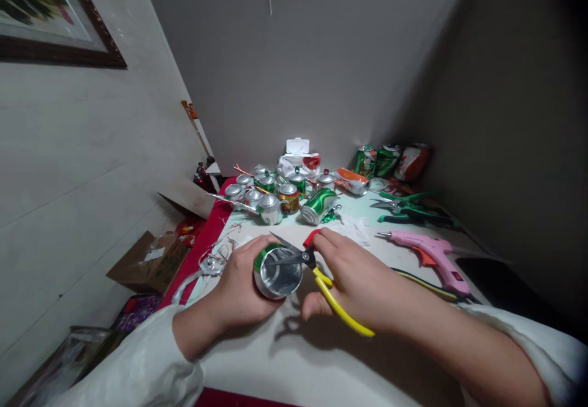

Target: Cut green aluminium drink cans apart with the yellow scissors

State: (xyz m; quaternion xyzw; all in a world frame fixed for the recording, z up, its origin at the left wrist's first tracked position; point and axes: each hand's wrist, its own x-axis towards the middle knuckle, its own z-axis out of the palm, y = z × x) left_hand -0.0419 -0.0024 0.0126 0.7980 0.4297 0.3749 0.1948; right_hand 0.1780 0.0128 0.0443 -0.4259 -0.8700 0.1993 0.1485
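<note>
My left hand [241, 287] is wrapped round a green can [278, 281] whose cut-open top faces me, showing its silver inside. In my right hand [351, 269] are scissors [337, 306] with red and yellow handles. Their blades are apart, one reaching into the can's opening and the other outside, over its far rim. My right thumb stands away from the yellow handle. Below both hands, a shadow falls on the white table [257, 364].
Behind lie small can teapots [269, 208], a green can on its side [318, 205] and an orange can [353, 180]. To the right are green-handled pliers [404, 205] and a pink glue gun [429, 251]. Metal scraps [214, 263] lie left.
</note>
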